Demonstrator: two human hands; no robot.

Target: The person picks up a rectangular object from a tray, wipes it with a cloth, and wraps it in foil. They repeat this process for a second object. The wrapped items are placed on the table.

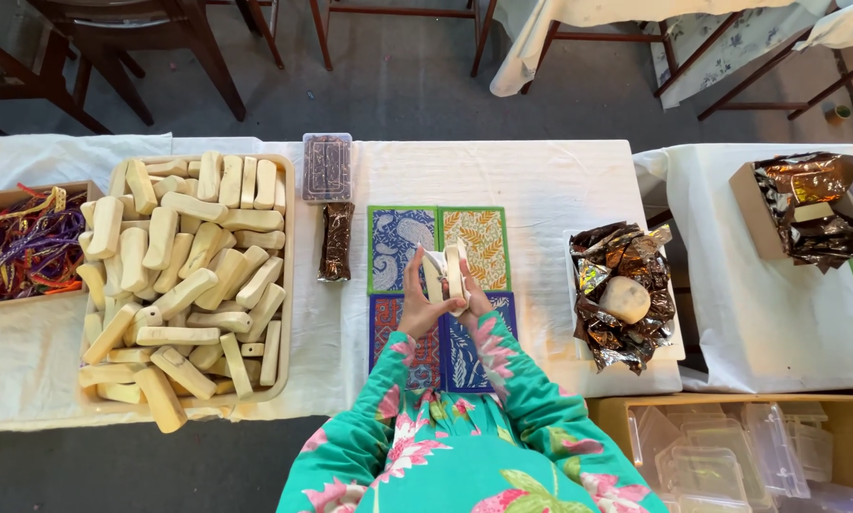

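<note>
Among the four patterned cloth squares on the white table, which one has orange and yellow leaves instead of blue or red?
It is the far right square, the orange and yellow leaf-patterned cloth square with a green border. The one beside it is blue; the two near ones are red and blue.

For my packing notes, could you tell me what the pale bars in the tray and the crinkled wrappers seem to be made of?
Bars: likely soap or a similar moulded solid; matte, cream, with rounded edges and no shine. Wrappers: likely metallised foil or film; bronze, glossy, sharply creased with bright glints. Tray: looks like light wood or board, matte.
</note>
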